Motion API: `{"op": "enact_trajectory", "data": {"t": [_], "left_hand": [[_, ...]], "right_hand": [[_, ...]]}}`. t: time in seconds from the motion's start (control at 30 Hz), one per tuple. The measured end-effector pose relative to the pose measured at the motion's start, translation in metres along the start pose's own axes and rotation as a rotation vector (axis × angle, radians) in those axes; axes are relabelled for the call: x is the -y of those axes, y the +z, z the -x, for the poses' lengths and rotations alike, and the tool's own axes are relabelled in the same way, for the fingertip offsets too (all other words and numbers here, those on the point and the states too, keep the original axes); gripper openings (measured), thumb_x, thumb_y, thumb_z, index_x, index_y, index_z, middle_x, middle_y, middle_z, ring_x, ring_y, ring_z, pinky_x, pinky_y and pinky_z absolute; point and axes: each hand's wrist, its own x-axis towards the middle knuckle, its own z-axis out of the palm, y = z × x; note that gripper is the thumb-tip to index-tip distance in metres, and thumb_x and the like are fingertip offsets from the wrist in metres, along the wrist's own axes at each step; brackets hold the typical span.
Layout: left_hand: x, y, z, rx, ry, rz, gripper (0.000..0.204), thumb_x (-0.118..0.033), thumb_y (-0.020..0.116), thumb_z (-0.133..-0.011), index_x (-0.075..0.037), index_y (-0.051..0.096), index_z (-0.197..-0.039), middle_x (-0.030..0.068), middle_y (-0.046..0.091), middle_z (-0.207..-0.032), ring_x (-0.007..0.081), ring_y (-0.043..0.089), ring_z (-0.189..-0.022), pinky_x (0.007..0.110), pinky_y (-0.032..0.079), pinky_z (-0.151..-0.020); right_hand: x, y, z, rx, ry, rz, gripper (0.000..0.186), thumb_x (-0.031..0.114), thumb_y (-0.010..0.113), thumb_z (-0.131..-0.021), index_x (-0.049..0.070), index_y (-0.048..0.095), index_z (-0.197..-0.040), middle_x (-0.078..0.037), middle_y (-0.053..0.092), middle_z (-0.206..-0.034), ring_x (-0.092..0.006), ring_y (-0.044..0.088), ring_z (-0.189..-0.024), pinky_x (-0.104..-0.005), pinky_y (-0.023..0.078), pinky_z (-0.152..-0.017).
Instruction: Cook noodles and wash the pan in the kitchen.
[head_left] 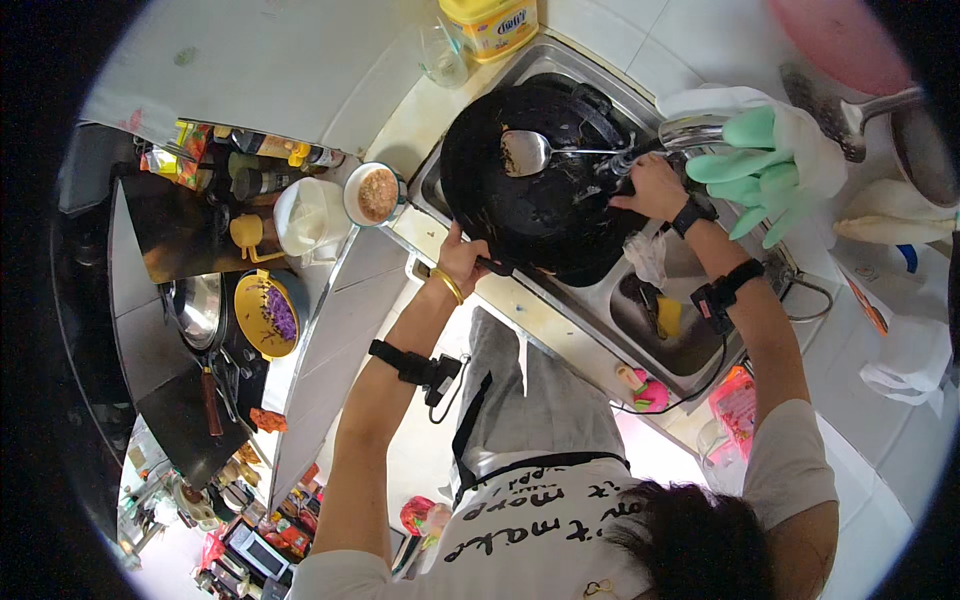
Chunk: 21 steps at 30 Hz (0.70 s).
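Observation:
A large black wok (500, 220) rests over the left basin of the steel double sink (690, 372). My left hand (462, 262) is closed around the wok's short black handle (496, 267) at its near-left rim. Inside the wok lies a metal spatula (525, 153), its shaft pointing right toward the tap. My right hand (657, 188) is over the wok's right side, fingers curled at the dark tap head (622, 163). Its fingertips are partly hidden, though the grip appears to be on that head. No water stream can be made out.
Green rubber gloves (750, 170) hang beside the tap. Left of the sink are a bowl of brownish food (378, 193), a translucent container (308, 218) and a yellow colander with purple shreds (268, 310). Behind stand a yellow tub (490, 28) and a glass (442, 60).

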Motion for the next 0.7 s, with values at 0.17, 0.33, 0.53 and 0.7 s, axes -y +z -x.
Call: {"op": "enact_trajectory", "data": {"t": [0.17, 0.33, 0.53, 0.7], "left_hand": [[-0.016, 0.015, 0.016, -0.018, -0.037, 0.022, 0.067, 0.011, 0.049, -0.073, -0.017, 0.038, -0.132, 0.0074, 0.058, -0.084, 0.0207, 0.06, -0.064, 0.035, 0.057, -0.057], [-0.035, 0.025, 0.018, -0.086, -0.1, -0.118, 0.043, 0.009, 0.052, -0.073, -0.013, 0.042, -0.109, 0.01, 0.057, -0.085, 0.0266, 0.062, -0.068, 0.043, 0.058, -0.057], [-0.038, 0.04, -0.008, -0.071, -0.159, -0.122, 0.048, 0.007, 0.054, -0.072, -0.014, 0.038, -0.112, 0.0142, 0.053, -0.085, 0.0301, 0.059, -0.071, 0.047, 0.058, -0.058], [-0.025, 0.043, -0.025, -0.165, -0.172, -0.229, 0.041, 0.007, 0.054, -0.075, -0.008, 0.034, -0.109, 0.0138, 0.051, -0.084, 0.0262, 0.054, -0.065, 0.045, 0.058, -0.058]], "right_hand": [[-0.013, 0.021, 0.01, 0.084, 0.028, 0.165, 0.043, 0.008, 0.06, -0.081, 0.002, 0.051, -0.122, -0.016, 0.049, -0.119, -0.0356, 0.047, -0.112, -0.0441, 0.045, -0.091], [-0.017, 0.02, 0.011, -0.285, 0.023, 0.433, 0.04, 0.009, 0.061, -0.073, 0.005, 0.059, -0.113, -0.013, 0.055, -0.101, -0.0286, 0.05, -0.104, -0.037, 0.038, -0.092], [-0.044, 0.085, -0.014, 0.371, -0.156, 1.246, 0.041, 0.022, 0.048, -0.091, 0.006, 0.051, -0.128, -0.011, 0.052, -0.126, -0.025, 0.045, -0.12, -0.0389, 0.03, -0.104], [-0.038, 0.121, -0.019, 0.265, 0.305, 0.746, 0.041, 0.026, 0.045, -0.094, 0.007, 0.053, -0.129, -0.011, 0.05, -0.131, -0.027, 0.043, -0.124, -0.0396, 0.027, -0.106]]}}
